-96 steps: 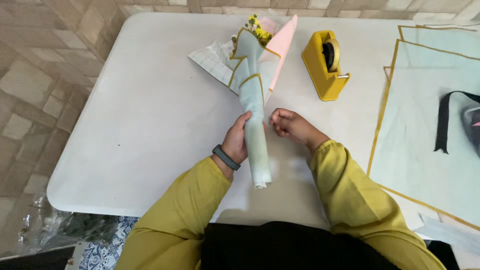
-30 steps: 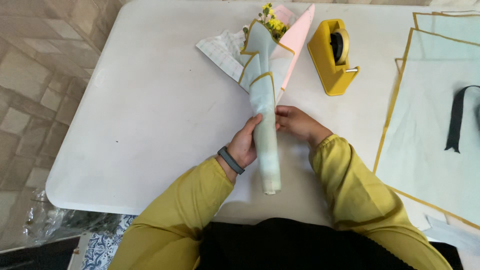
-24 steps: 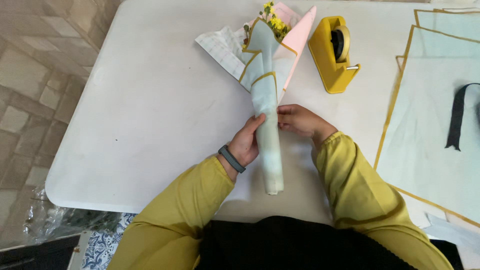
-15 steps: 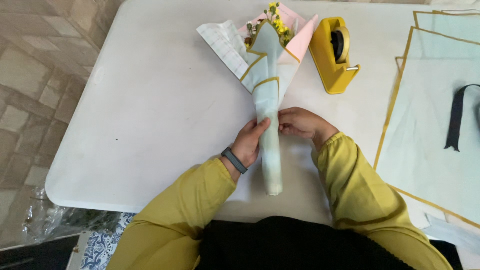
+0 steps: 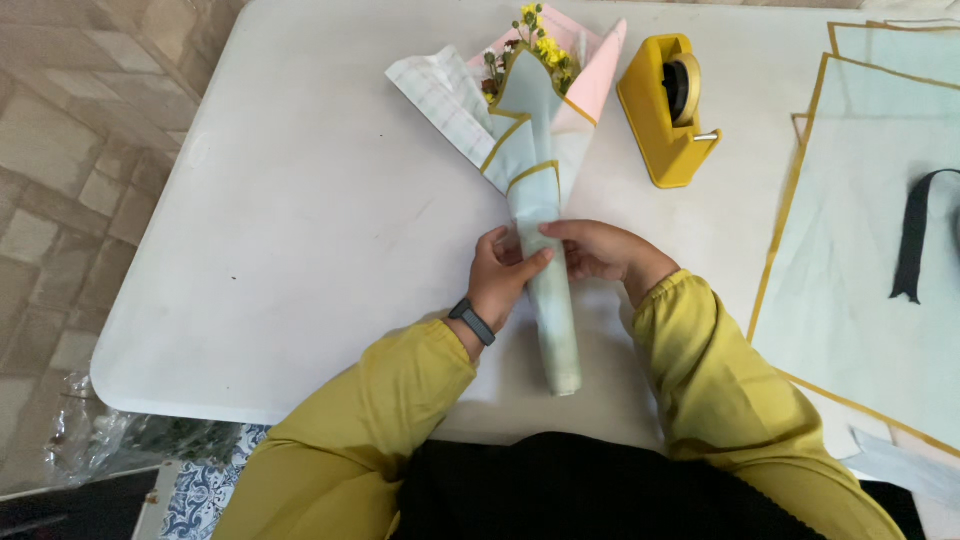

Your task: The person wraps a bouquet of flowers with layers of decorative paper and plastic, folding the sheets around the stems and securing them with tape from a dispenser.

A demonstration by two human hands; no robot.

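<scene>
A: L hand?
B: Left hand (image 5: pixel 503 275) comes in from lower left, forearm angled up-right, yellow sleeve, dark wristband (image 5: pixel 472 322). Fingers curled round the left side of the bouquet (image 5: pixel 537 190) at its narrow stem part, thumb over the top of the wrap.

A: R hand?
B: Right hand (image 5: pixel 600 250) comes in from the right, wrist bent inward. Fingers (image 5: pixel 556 230) pressed together, tips pinching the pale blue paper right beside the left thumb. Both hands meet at the same spot on the wrap.

A: Where's the bouquet?
B: Lying on the white tabletop (image 5: pixel 300 200), stem end toward the person, yellow flowers (image 5: pixel 545 45) pointing away. Yellow tape dispenser (image 5: pixel 668 110) near its top, to the right, not touching. Pale blue gold-edged sheets (image 5: pixel 860 250) further right.
</scene>
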